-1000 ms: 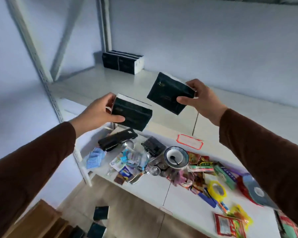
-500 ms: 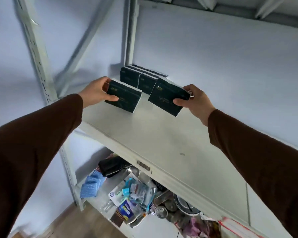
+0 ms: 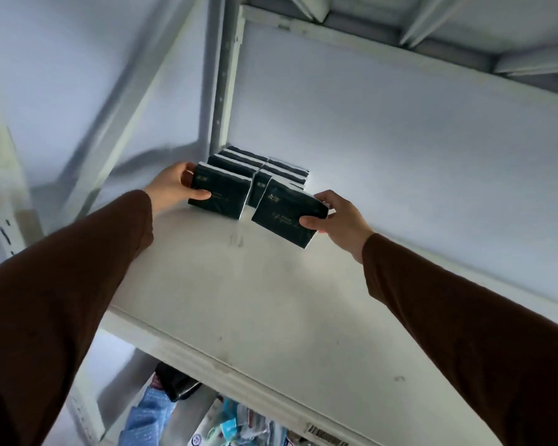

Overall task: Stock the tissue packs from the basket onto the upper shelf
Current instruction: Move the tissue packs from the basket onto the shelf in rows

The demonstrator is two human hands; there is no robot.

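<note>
Left hand (image 3: 171,185) clamped on a dark pack (image 3: 219,196): thumb across the front face, fingers curled round the left end. Pack upright, long edge down, at or just above the upper shelf (image 3: 239,300), pressed close in front of the left column of the stack (image 3: 258,170); whether its bottom edge touches the board, hard to tell.

Right hand (image 3: 339,217) clamped on a second pack (image 3: 287,217): thumb on the front face near the lower right corner, fingers behind the right end. Tilted, left end higher, lower right corner lowest, held a little off the board and just in front of the stack's right column. A narrow gap between the two held packs, not touching.

Behind them, more dark packs with white edges, standing in two columns in the back left corner, against the rear post (image 3: 221,91) and the pale wall (image 3: 400,149). Gold lettering on the front faces, too small to read.

Brown sleeves on both arms, reaching up from the lower corners. Diagonal brace (image 3: 136,101) left of the post. Underside of another board (image 3: 432,24) overhead, with ribs.

Below the shelf's front lip, a lower level with mixed clutter: a blue packet (image 3: 149,410), a dark object beside it, some printed wrappers, blurred. Barcode label (image 3: 326,437) on the lip near the bottom edge. Basket out of view.
</note>
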